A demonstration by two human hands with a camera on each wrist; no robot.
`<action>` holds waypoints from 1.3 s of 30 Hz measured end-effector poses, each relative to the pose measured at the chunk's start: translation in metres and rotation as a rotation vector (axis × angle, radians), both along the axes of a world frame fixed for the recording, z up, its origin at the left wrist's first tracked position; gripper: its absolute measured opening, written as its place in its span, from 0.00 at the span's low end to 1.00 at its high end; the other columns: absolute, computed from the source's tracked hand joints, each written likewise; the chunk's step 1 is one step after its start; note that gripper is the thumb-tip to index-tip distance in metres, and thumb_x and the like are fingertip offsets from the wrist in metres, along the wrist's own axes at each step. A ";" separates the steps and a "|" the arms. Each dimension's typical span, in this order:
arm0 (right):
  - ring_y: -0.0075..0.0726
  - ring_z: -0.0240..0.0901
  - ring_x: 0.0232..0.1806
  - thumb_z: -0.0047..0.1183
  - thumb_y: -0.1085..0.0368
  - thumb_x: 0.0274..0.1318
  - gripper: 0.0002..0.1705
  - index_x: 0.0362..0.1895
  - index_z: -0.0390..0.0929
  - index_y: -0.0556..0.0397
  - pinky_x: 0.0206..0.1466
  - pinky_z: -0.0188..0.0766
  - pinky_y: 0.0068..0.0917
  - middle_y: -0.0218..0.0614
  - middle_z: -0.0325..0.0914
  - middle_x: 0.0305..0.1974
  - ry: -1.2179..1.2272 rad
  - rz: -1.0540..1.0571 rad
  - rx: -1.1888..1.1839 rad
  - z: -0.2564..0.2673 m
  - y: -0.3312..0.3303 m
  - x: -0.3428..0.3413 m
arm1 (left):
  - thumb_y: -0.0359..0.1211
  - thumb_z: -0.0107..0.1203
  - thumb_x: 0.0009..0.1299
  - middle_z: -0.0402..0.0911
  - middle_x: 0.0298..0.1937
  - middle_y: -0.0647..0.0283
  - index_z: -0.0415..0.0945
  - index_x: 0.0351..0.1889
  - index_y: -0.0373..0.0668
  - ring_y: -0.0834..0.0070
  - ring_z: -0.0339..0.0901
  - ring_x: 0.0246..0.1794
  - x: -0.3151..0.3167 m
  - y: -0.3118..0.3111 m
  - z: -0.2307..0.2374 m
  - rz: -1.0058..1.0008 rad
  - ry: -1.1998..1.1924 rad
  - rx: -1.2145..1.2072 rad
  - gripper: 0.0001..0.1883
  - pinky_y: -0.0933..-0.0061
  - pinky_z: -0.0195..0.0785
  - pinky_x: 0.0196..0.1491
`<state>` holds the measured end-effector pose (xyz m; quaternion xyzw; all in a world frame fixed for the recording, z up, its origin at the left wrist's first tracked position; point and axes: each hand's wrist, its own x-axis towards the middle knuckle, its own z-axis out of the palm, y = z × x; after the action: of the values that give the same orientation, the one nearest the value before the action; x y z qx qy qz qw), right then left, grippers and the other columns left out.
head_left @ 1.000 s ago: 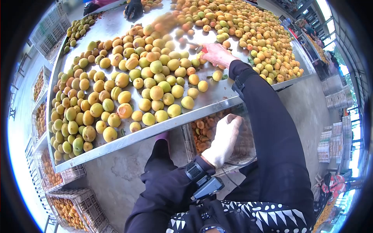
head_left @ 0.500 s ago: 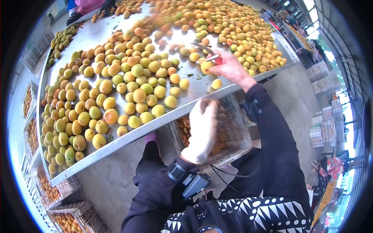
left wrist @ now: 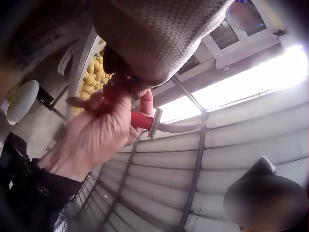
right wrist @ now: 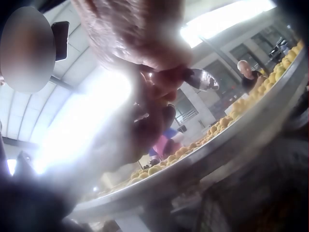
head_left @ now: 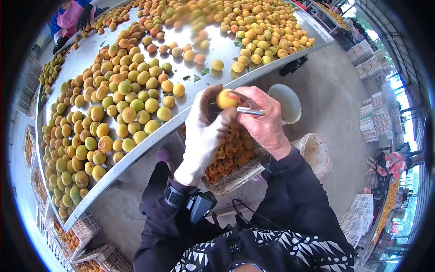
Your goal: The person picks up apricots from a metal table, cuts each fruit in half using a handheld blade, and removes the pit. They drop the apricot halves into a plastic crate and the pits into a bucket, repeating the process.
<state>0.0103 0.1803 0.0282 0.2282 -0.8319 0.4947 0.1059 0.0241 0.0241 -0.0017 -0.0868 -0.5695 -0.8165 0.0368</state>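
Observation:
Over the table's front edge, the white-gloved left hand (head_left: 202,131) holds a yellow-orange fruit (head_left: 225,99) between fingers and thumb. The bare right hand (head_left: 264,119) meets it from the right, its fingers curled round a tool with a metal end (head_left: 250,111). In the left wrist view the right hand (left wrist: 91,135) grips the tool's red handle (left wrist: 141,121), and a curved metal part (left wrist: 181,128) sticks out. The right wrist view shows a shiny metal tip (right wrist: 203,79) beyond the right fingers; the fruit is hidden there.
A metal table (head_left: 136,149) bears many yellow and green fruits (head_left: 124,86). Below the hands is a crate (head_left: 235,177) of orange pieces. Two pale buckets (head_left: 285,103) stand on the floor at right. Crates of fruit (head_left: 86,226) sit at lower left; another person (head_left: 68,20) is across the table.
The right hand has come from the table to the left hand with a fruit and the tool. The left hand has risen and now holds the fruit. The view has shifted rightward.

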 end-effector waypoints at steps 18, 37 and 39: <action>0.26 0.71 0.30 0.55 0.55 0.66 0.18 0.47 0.69 0.55 0.35 0.69 0.22 0.32 0.75 0.31 -0.274 -0.111 -0.193 -0.046 0.040 0.032 | 0.39 0.66 0.66 0.75 0.57 0.58 0.64 0.64 0.36 0.71 0.75 0.55 -0.012 0.002 0.004 -0.060 0.021 0.175 0.33 0.69 0.69 0.57; 0.31 0.64 0.22 0.55 0.54 0.66 0.16 0.41 0.69 0.54 0.28 0.64 0.25 0.33 0.65 0.24 -0.154 0.045 -0.065 -0.039 0.049 0.032 | 0.34 0.69 0.62 0.76 0.58 0.58 0.67 0.64 0.32 0.72 0.74 0.58 -0.011 0.011 0.003 -0.129 0.042 0.167 0.34 0.69 0.66 0.63; 0.31 0.64 0.22 0.55 0.53 0.66 0.17 0.40 0.69 0.54 0.28 0.64 0.26 0.33 0.65 0.24 -0.176 0.051 -0.075 -0.040 0.049 0.032 | 0.34 0.68 0.63 0.75 0.59 0.58 0.67 0.64 0.32 0.72 0.74 0.58 -0.011 0.011 0.004 -0.135 0.040 0.166 0.33 0.69 0.66 0.63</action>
<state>0.0420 0.2294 -0.0119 0.2008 -0.8127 0.5463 0.0283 0.0130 0.0347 0.0027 -0.1378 -0.4921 -0.8595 0.0002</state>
